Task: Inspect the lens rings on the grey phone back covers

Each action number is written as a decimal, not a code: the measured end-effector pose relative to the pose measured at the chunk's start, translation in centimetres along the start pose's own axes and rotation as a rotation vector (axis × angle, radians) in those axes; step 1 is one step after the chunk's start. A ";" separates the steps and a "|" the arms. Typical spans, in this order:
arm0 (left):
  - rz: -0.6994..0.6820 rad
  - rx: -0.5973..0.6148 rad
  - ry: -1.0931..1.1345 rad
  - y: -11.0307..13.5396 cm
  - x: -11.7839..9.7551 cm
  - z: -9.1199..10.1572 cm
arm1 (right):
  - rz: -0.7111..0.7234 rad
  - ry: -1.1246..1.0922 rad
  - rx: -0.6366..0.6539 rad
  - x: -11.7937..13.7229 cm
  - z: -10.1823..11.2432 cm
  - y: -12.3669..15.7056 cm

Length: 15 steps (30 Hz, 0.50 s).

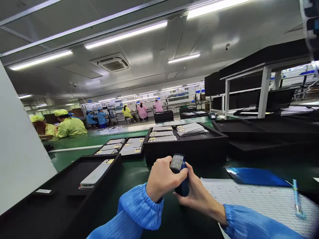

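Note:
My left hand [161,177] and my right hand [196,196] are both closed around a stack of thin phone-back panels [177,162], held upright on edge above the green bench. A dark blue wrap or holder [183,189] covers the lower part of the stack. Both arms wear blue sleeves. Just beyond my hands stands a black tray [216,139] holding more panels, some fanned in a pile [191,129].
A black tray [62,186] at the left holds one panel [96,174]. A further tray [122,147] holds several panels. A printed form [254,199], a blue folder [256,176] and a pen [296,199] lie at the right. Workers in yellow, blue and pink sit at benches behind.

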<state>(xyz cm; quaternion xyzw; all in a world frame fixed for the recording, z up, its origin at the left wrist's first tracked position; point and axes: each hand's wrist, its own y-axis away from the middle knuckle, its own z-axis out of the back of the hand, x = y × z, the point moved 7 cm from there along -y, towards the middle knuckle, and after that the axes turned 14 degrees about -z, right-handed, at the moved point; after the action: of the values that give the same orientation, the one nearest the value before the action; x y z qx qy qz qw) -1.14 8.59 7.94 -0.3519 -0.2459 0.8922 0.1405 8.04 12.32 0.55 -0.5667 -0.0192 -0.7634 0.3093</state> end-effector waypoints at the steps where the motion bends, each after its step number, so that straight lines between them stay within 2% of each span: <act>1: -0.033 0.010 -0.021 -0.2 -0.2 0.1 | 0.029 -0.086 0.029 0.2 -0.2 -0.4; 3: -0.085 0.065 0.007 -0.4 0.3 -0.1 | 0.062 -0.192 0.090 0.4 -0.8 -1.0; 5: -0.081 0.108 0.179 -0.6 1.9 -0.7 | 0.051 -0.230 0.135 0.0 -1.3 -1.5; 7: -0.059 0.090 0.369 -0.8 3.6 -1.3 | 0.026 -0.278 0.183 -0.9 -1.8 -1.8; 10: -0.071 0.158 0.580 -1.0 4.9 -2.7 | -0.028 -0.346 0.253 -2.4 -2.3 -2.0; 15: -0.034 0.214 0.656 -1.1 5.5 -3.3 | -0.139 -0.426 0.311 -3.9 -2.9 -1.5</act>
<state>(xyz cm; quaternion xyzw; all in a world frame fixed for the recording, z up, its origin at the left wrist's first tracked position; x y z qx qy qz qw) -2.68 12.96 3.37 -0.5993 -0.0986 0.7497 0.2628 5.49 14.21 -3.44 -0.6575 -0.2396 -0.6344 0.3284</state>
